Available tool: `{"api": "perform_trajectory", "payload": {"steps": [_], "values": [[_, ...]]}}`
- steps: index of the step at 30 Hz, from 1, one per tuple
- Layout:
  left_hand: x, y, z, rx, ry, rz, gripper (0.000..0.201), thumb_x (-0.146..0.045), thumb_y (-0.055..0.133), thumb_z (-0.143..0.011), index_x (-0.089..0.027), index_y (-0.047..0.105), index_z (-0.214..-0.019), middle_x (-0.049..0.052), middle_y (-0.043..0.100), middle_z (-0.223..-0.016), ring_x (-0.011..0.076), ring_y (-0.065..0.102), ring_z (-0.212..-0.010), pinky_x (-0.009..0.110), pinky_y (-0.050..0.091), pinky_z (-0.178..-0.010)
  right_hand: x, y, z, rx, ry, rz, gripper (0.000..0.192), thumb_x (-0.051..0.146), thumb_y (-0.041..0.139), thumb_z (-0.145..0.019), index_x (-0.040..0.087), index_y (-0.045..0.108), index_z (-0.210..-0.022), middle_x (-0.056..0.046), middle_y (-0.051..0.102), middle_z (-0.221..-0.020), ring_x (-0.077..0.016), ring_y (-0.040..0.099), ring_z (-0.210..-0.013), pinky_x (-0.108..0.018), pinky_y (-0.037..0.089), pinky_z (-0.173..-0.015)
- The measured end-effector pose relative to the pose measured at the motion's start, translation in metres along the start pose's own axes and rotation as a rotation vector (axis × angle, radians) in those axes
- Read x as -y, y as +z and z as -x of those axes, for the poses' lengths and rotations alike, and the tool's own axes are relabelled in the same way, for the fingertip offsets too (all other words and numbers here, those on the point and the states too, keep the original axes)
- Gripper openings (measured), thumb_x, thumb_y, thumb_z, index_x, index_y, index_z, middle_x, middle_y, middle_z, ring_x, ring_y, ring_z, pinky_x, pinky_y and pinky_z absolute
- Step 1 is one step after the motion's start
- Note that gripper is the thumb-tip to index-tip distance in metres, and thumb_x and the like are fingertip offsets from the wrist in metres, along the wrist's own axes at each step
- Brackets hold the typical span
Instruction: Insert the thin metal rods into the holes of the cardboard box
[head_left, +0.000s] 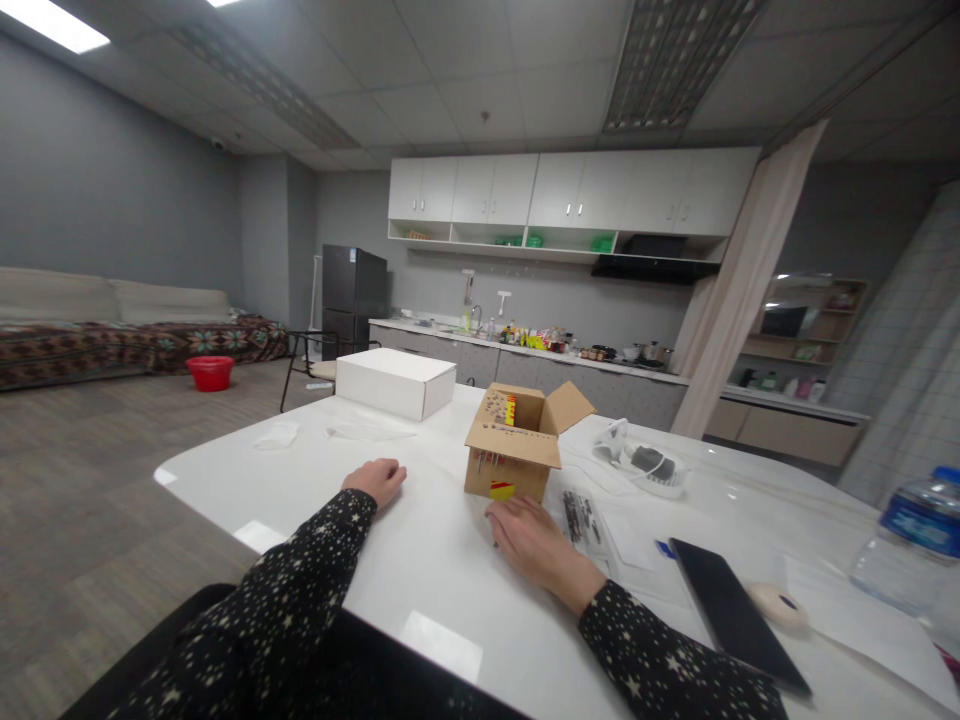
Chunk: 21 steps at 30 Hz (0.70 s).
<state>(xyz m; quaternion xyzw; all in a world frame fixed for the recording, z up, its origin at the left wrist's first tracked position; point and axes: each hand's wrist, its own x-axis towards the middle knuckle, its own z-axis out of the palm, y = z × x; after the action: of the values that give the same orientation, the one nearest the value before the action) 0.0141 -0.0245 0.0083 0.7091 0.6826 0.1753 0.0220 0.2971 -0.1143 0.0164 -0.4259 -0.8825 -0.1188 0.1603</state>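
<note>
Two hands: both lie on the white table (420, 560), holding nothing.
Left hand (377, 480): loosely curled, knuckles up, resting alone on the bare tabletop, well apart from the carton.
Right hand (532, 540): flat, palm down, fingers together and pointing at the cardboard box (517, 440); the fingertips sit just beside its near bottom edge (touching or not, I cannot tell).
Cardboard box: small, brown, flaps open, standing near the table's middle between the hands and the far edge; its inside is mostly hidden behind the near wall.
Box markings: a red and yellow patch low on the front and another inside the lid; rows of dots or print on the flap are too small to read.
Small packet (581, 515): clear, with dark pieces inside, just right of the right hand; contents hard to make out.
White box (395, 383): closed, plain, at the far left of the table.
Dark tablet (731, 612): lying flat near the right forearm, screen blank.
Water bottle (911, 545): cut off by the right edge; blue label, wording blurred.
White device (641, 462): behind the carton, shape unclear.
Sleeves: dark with pale stars; both arms cut off at the bottom edge.
</note>
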Motion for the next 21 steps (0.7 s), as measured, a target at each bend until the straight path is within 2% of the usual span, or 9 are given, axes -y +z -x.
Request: {"api": "perform_trajectory", "payload": {"steps": [7, 12, 21], "values": [[0.0, 0.001, -0.001, -0.013, -0.003, 0.026, 0.037, -0.045, 0.034, -0.083, -0.023, 0.063, -0.076, 0.006, 0.07, -0.09, 0.0233, 0.062, -0.088, 0.031, 0.044, -0.073, -0.001, 0.003, -0.003, -0.027, 0.11, -0.039, 0.028, 0.021, 0.031, -0.096, 0.016, 0.057, -0.088, -0.007, 0.065, -0.08, -0.0185, 0.059, -0.077, -0.031, 0.039, -0.075], [-0.002, -0.001, 0.0, 0.0, -0.006, -0.007, 0.038, -0.045, 0.032, -0.084, -0.023, 0.063, -0.077, 0.006, 0.069, -0.093, 0.0237, 0.062, -0.089, 0.032, 0.044, -0.073, -0.004, 0.01, -0.005, -0.039, 0.147, -0.05, 0.027, 0.02, 0.03, -0.096, 0.015, 0.057, -0.097, -0.009, 0.067, -0.084, -0.019, 0.061, -0.08, -0.03, 0.04, -0.076], [-0.001, -0.001, 0.0, 0.003, -0.01, -0.006, 0.039, -0.045, 0.031, -0.084, -0.023, 0.063, -0.078, 0.007, 0.069, -0.094, 0.0239, 0.062, -0.091, 0.032, 0.044, -0.075, -0.005, 0.014, -0.008, -0.111, 0.292, -0.049, 0.028, 0.023, 0.029, -0.096, 0.016, 0.055, -0.103, -0.01, 0.069, -0.088, -0.0203, 0.062, -0.079, -0.03, 0.041, -0.072]]}}
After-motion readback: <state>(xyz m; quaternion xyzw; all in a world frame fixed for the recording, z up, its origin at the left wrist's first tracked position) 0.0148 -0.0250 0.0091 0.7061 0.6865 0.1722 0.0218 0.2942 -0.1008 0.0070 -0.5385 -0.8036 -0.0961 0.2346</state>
